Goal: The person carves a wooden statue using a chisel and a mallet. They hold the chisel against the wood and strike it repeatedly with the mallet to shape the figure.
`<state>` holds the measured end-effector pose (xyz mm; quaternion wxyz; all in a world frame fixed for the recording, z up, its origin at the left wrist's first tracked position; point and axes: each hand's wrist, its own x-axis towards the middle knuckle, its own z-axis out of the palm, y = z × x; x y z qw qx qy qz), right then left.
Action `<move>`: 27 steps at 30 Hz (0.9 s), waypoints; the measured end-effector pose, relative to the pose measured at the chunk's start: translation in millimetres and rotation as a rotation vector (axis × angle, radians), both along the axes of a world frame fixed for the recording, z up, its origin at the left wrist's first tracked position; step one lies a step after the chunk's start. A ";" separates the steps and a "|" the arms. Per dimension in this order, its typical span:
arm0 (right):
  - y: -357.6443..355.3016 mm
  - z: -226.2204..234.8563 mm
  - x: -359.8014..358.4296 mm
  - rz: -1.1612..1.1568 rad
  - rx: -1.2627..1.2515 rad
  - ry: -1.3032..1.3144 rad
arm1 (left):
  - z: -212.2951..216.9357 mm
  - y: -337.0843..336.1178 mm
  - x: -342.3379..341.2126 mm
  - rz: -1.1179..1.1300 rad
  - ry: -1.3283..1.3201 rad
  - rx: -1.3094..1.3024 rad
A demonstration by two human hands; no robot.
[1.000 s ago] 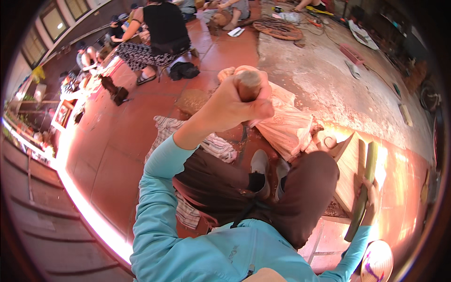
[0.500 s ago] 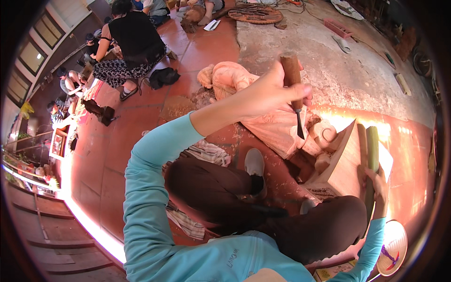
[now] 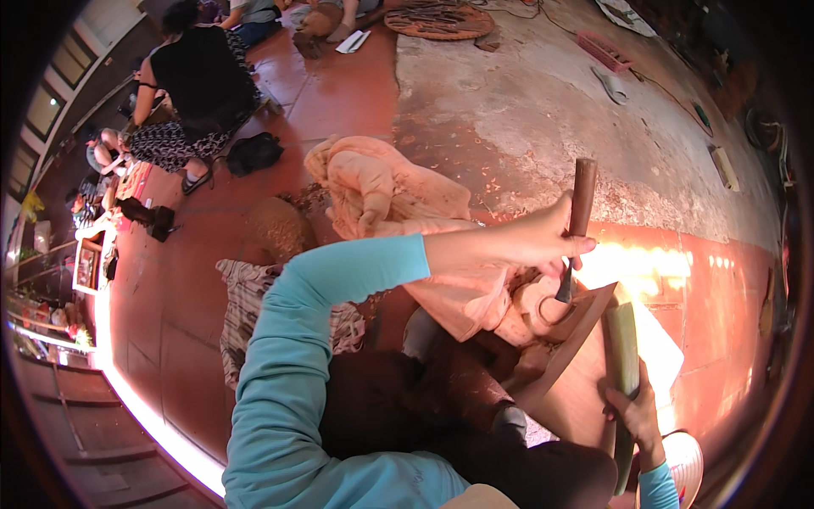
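Observation:
A carved wooden figure in flowing robes lies on its side in front of me, its block-shaped base toward my right. My left hand is closed around a carving chisel, handle up and blade down. The blade tip meets, or nearly meets, a rounded carved part beside the base. My right hand grips a long greenish wooden club next to the base; its lower end runs down past my hand. My forearm hides part of the figure.
A striped cloth lies by my knee. Wood chips are scattered on the red tiles. Ahead sits a person in black, with a round tray of tools farther off. A conical hat is at lower right.
My left hand has brought the chisel down and right, from over the robe to the rounded part by the base. My view has shifted; the right hand still holds the club.

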<state>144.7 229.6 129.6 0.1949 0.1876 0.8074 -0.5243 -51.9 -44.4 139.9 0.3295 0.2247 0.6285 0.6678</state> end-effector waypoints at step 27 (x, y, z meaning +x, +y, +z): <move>16.7 -9.0 5.2 0.008 0.348 0.037 | -109.4 58.9 -3.6 -0.356 0.030 -0.252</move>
